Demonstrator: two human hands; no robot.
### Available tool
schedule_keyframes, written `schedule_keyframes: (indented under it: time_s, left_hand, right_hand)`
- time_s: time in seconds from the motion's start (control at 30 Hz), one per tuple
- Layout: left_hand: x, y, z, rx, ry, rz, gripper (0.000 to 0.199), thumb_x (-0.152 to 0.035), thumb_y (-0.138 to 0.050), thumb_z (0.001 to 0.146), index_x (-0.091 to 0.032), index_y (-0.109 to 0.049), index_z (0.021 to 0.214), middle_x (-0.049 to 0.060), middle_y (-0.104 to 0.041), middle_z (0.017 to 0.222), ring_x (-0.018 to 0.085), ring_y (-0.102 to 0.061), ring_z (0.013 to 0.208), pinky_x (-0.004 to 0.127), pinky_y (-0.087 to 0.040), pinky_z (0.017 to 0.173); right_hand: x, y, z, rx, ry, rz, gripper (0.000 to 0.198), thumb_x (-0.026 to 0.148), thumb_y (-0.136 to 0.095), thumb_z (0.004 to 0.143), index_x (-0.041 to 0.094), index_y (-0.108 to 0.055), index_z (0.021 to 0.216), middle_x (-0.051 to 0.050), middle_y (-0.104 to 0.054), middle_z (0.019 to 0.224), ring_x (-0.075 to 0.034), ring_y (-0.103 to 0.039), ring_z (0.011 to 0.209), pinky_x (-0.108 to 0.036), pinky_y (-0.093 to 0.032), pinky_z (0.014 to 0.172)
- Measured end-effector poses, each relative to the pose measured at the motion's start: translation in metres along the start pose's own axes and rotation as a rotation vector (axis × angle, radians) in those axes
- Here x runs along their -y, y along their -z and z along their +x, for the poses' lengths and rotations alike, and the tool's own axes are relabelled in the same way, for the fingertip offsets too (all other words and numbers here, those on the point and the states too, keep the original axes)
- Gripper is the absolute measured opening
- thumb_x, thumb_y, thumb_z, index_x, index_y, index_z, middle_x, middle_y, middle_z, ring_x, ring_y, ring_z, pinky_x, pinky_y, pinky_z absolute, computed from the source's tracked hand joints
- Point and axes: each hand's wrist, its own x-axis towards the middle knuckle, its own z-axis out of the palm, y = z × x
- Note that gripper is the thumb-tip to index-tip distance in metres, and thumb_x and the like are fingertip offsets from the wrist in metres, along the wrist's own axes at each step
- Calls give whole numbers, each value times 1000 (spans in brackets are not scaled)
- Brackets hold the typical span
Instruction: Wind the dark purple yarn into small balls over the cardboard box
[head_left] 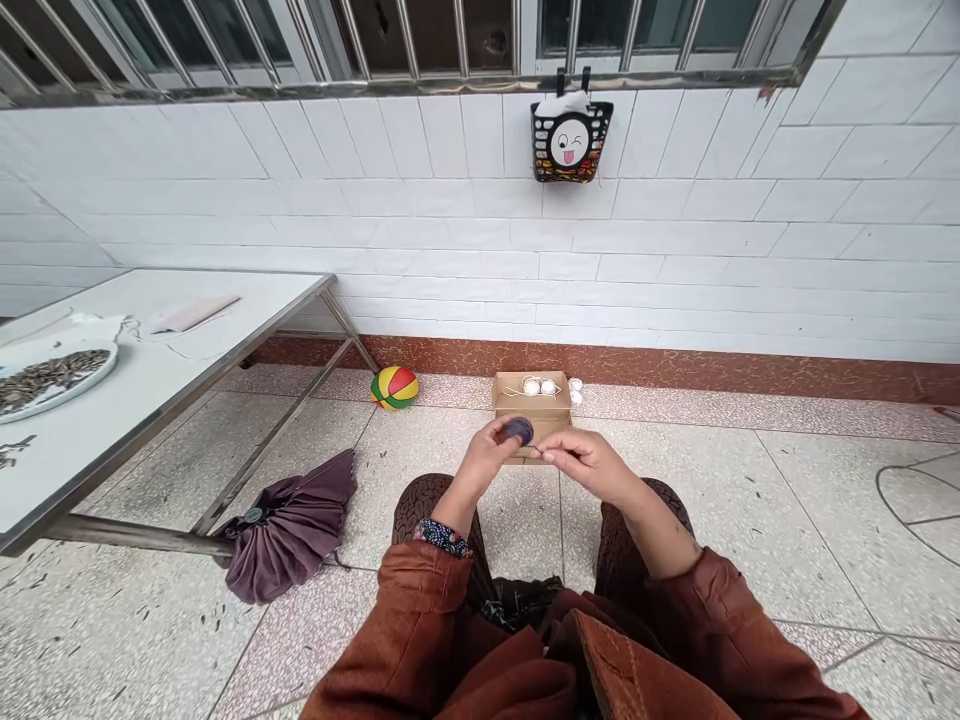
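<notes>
White wall tiles (360,235) back a speckled stone floor (690,475). Left hand (486,458) grasps a small, round, dark purple ball of thread (519,430), held in front of and between the person's knees (421,500). Right hand (589,462) pinches the thin dark strand (531,447) beside it. Beyond, an open brown cardboard box (553,408) bears two round white balls (532,386).

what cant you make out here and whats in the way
All in the head view:
Dark ball: partly hidden by the left hand.
Dark strand by the right hand: too thin to trace.
Cardboard box: near part partly covered by both hands.
White plate: cut off by left edge.
Black basket: contents mostly hidden by its front wall.
</notes>
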Motion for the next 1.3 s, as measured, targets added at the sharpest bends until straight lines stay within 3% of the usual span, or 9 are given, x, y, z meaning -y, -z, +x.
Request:
schedule_keyframes:
  time_s: [0.1, 0.23, 0.33, 0.43, 0.6, 0.83, 1.03, 1.13, 1.3]
  left_hand:
    - [-2, -1, -17, 231, -64, 267, 43, -21, -77, 66, -20, -73, 109, 5, -64, 101, 17, -59, 87, 29, -46, 77]
    - [-3, -4, -35, 415, -23, 99, 70, -19, -77, 68, -25, -54, 134, 3, -61, 102, 15, -60, 87, 27, -45, 76]
    - [-5, -6, -37, 339, -46, -105, 77, -21, -79, 69, -28, -46, 138, 3, -63, 101, 16, -62, 91, 28, -46, 81]
    - [-6, -7, -32, 141, -60, -184, 59, -24, -81, 68, -21, -59, 123, 6, -65, 108, 18, -61, 99, 31, -45, 90]
    - [-1, -6, -25, -94, -63, -129, 48, -25, -80, 66, -17, -64, 111, 8, -67, 111, 20, -62, 103, 35, -45, 97]
    - [1, -5, -33, 78, -136, 201, 53, -20, -77, 67, -19, -61, 118, 8, -63, 111, 20, -61, 99, 32, -48, 85]
    - [-19, -13, -34, 273, -199, -81, 71, -26, -81, 71, -26, -51, 136, 7, -63, 115, 21, -60, 104, 35, -45, 94]
    - [-28, -13, -22, 138, -189, -248, 59, -31, -82, 71, -23, -62, 125, 9, -63, 123, 23, -58, 113, 35, -44, 96]
    - [-33, -2, 11, -110, -129, -322, 49, -27, -83, 67, -19, -65, 111, 7, -67, 112, 19, -61, 100, 32, -45, 89]
  right_hand:
    - [-18, 5, 22, -111, -53, -39, 21, 37, -58, 95, 21, -72, 96, -3, -73, 89, -17, -66, 79, -28, -50, 73]
    - [-57, 2, 32, -213, -204, -101, 22, 39, -59, 90, 20, -71, 91, -1, -66, 75, -16, -57, 67, -27, -44, 65]
    - [-83, -15, 19, -216, -313, -82, 24, 41, -56, 90, 20, -66, 84, 1, -61, 68, -16, -54, 63, -26, -42, 62]
    - [-96, -38, -3, -167, -366, -116, 26, 41, -52, 93, 21, -64, 82, 1, -61, 66, -17, -56, 64, -27, -43, 62]
    - [-72, -57, -31, 20, -137, -223, 28, 34, -43, 102, 23, -67, 97, -4, -72, 92, -20, -66, 86, -32, -48, 80]
    - [-26, -17, 2, -36, 48, -332, 24, 33, -48, 102, 22, -68, 95, -5, -70, 89, -19, -65, 85, -30, -49, 78]
    - [-55, -3, 40, -121, 55, -281, 25, 34, -50, 100, 21, -66, 87, -5, -69, 83, -21, -64, 80, -32, -49, 74]
    - [-68, -13, 39, -137, 11, -263, 27, 35, -46, 101, 21, -64, 87, -5, -69, 81, -20, -65, 75, -31, -49, 70]
    - [-62, -29, 32, -69, 72, -261, 26, 33, -44, 103, 22, -65, 92, -5, -71, 86, -20, -66, 80, -31, -50, 73]
